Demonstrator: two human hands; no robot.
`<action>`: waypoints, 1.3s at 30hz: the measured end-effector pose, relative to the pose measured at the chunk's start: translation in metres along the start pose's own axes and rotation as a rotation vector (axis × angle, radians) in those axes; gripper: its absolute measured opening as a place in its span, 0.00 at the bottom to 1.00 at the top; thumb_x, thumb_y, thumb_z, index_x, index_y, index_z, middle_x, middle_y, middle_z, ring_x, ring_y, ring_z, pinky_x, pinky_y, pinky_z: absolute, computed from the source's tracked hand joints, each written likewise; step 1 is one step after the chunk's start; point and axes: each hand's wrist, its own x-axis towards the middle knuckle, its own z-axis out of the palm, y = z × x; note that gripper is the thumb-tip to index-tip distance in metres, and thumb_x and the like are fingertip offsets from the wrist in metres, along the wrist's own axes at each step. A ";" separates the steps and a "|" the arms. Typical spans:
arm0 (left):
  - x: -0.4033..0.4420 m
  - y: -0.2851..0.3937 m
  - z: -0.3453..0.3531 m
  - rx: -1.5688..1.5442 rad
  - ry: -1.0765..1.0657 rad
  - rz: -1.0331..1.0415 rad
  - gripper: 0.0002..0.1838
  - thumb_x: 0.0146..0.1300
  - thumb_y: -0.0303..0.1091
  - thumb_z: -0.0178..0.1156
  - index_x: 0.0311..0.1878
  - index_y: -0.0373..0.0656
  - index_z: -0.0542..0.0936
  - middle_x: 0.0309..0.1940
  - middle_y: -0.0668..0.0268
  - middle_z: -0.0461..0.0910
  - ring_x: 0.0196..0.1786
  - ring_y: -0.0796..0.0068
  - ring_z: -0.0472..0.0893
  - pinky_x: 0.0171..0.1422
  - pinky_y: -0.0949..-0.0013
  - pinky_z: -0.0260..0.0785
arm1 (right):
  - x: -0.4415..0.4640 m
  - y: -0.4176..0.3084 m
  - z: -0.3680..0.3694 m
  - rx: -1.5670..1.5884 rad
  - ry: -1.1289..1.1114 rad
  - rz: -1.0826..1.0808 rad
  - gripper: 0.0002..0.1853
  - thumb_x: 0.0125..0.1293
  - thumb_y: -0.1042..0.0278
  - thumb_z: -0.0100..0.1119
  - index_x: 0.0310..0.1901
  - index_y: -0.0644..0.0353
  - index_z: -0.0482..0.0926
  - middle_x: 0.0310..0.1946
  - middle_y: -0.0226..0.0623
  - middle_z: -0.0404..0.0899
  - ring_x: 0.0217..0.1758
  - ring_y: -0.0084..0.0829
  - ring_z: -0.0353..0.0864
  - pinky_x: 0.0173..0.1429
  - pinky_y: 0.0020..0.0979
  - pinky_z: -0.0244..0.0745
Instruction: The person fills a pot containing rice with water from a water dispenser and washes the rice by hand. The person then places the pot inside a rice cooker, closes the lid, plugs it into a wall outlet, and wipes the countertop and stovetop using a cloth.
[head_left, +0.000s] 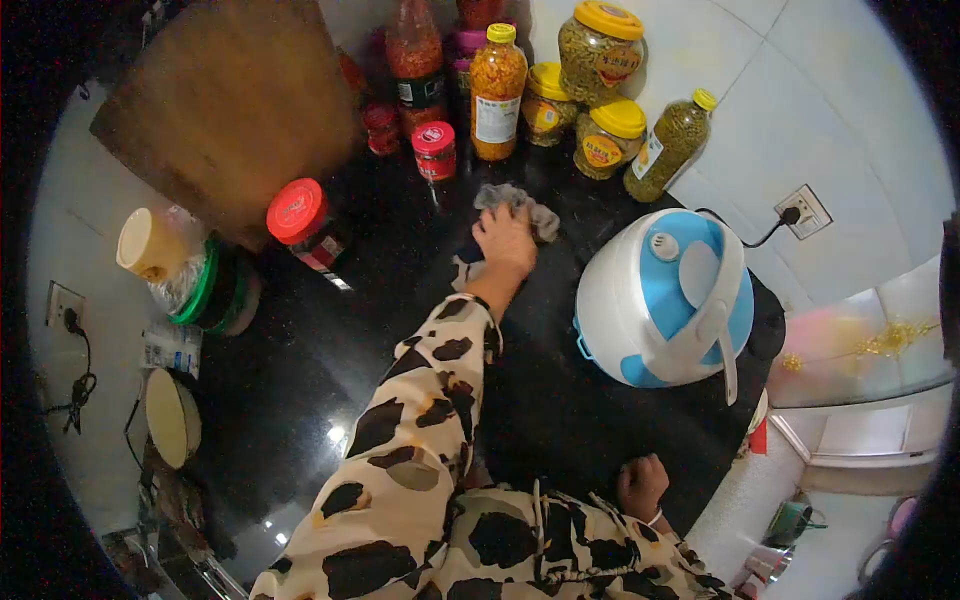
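Note:
My left hand (pixel 505 242) reaches far forward in a cow-print sleeve and presses a crumpled grey cloth (pixel 540 222) against the black countertop (pixel 540 430). Its fingers are bent over the cloth, part of which lies hidden under the palm. More of the cloth shows by the wrist. My right hand (pixel 643 487) is held low by the counter's right edge, its fingers curled into a fist with nothing showing in it. Just ahead of the left hand stand a small red-lidded jar (pixel 434 152) and a yellow-capped bottle of orange-red chopped food (pixel 497 95).
A white and blue rice cooker (pixel 660 300) sits at right, near a wall socket (pixel 804 214). Yellow-lidded jars (pixel 607 140) line the back wall. At left are a large red-lidded jar (pixel 305 220), a wooden board (pixel 230 110) and a green-rimmed container (pixel 205 290).

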 end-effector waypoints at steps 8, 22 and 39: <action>-0.194 -0.039 -0.090 -0.193 -0.278 0.747 0.24 0.49 0.30 0.57 0.54 0.57 0.76 0.55 0.58 0.69 0.59 0.53 0.66 0.59 0.46 0.59 | 0.012 -0.019 -0.008 0.093 0.040 0.002 0.08 0.48 0.74 0.61 0.24 0.58 0.69 0.19 0.42 0.66 0.21 0.46 0.68 0.24 0.42 0.62; -0.046 -0.019 -0.036 0.025 -0.145 0.159 0.21 0.54 0.31 0.55 0.53 0.53 0.77 0.56 0.59 0.70 0.57 0.52 0.66 0.57 0.47 0.60 | 0.005 -0.003 -0.004 0.067 -0.032 0.020 0.09 0.45 0.75 0.61 0.24 0.57 0.68 0.21 0.43 0.67 0.23 0.48 0.69 0.25 0.40 0.64; 0.018 -0.116 -0.061 0.144 -0.136 0.116 0.23 0.52 0.32 0.61 0.55 0.57 0.77 0.56 0.66 0.70 0.57 0.57 0.67 0.55 0.51 0.62 | 0.012 -0.013 -0.004 0.056 0.079 0.000 0.07 0.49 0.77 0.60 0.26 0.57 0.70 0.20 0.40 0.69 0.22 0.44 0.70 0.26 0.39 0.63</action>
